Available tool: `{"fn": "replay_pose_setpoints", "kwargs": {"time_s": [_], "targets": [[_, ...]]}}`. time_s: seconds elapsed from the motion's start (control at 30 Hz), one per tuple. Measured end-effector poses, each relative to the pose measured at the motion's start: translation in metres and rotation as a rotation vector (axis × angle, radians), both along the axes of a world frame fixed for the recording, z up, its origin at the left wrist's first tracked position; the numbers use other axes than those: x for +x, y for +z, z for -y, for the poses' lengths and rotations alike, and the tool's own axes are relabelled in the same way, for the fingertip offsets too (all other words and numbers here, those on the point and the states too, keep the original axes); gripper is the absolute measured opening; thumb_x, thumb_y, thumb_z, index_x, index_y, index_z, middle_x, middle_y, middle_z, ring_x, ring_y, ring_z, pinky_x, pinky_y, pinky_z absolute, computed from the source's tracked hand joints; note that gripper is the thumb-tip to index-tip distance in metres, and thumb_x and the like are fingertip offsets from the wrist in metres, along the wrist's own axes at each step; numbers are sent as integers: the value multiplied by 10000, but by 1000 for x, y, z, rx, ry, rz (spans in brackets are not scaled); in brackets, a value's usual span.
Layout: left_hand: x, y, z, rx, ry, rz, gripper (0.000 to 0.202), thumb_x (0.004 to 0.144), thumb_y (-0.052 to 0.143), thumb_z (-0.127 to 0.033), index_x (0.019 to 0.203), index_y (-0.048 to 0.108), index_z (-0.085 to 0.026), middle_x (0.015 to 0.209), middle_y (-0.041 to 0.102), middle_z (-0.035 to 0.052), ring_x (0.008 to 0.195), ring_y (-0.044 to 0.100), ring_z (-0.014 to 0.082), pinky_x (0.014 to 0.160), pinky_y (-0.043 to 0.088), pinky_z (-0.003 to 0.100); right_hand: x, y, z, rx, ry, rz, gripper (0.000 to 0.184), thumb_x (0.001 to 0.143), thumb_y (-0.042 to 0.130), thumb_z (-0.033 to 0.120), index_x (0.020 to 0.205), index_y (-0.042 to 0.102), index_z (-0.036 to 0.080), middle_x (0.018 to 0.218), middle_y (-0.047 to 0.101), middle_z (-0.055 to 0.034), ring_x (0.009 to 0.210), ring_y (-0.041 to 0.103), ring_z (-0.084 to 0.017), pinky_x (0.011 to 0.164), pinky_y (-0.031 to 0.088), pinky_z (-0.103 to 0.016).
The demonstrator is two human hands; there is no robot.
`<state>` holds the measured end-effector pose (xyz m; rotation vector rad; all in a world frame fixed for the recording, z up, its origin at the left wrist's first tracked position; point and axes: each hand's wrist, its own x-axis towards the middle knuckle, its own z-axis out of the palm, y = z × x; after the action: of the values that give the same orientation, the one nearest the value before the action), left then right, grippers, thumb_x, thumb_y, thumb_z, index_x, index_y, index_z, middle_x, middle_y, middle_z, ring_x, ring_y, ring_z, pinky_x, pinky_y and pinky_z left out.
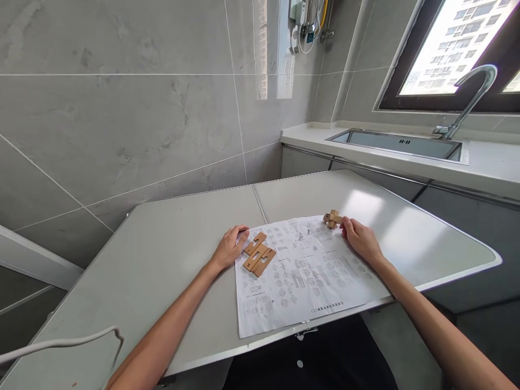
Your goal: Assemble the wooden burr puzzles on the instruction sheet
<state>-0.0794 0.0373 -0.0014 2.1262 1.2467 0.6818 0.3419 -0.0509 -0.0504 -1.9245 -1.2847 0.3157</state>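
Note:
On the left edge of a printed instruction sheet, my left hand rests with its fingers loosely spread, holding nothing. Right beside its fingertips lie several flat wooden puzzle pieces with cut-out slots and small dark marks. My right hand is at the sheet's far right corner, its thumb and fingers closed on the end of a small interlocking wooden puzzle. That puzzle has crossed bars and sits at the sheet's edge. Rows of small diagrams cover the paper.
The pale folding table has a seam across it and a latch at its front edge. A white cable crosses its left corner. Beyond stand a counter with a sink and a curved faucet; grey tiled wall lies behind.

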Motion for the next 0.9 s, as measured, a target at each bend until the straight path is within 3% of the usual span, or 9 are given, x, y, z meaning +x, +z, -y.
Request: {"fn": "replay_pose_setpoints", "kwargs": {"time_s": [0.53, 0.9], "targets": [[-3, -5, 3, 115, -27, -96, 480, 1056, 378, -570, 1321, 604, -240, 1358, 650, 85, 1289, 582, 267, 1126, 449, 444, 3, -1, -3, -10, 36, 4, 566, 1033, 296, 646, 802, 624, 246, 724, 703, -46, 712, 638, -236, 746, 441, -345], [-1, -3, 7, 218, -57, -136, 417, 1085, 339, -444, 1320, 614, -237, 1350, 672, 76, 1291, 598, 253, 1129, 465, 442, 2, 2, 0, -27, 55, -7, 541, 1039, 330, 628, 792, 616, 242, 751, 713, -47, 710, 639, -226, 716, 429, -330]]}}
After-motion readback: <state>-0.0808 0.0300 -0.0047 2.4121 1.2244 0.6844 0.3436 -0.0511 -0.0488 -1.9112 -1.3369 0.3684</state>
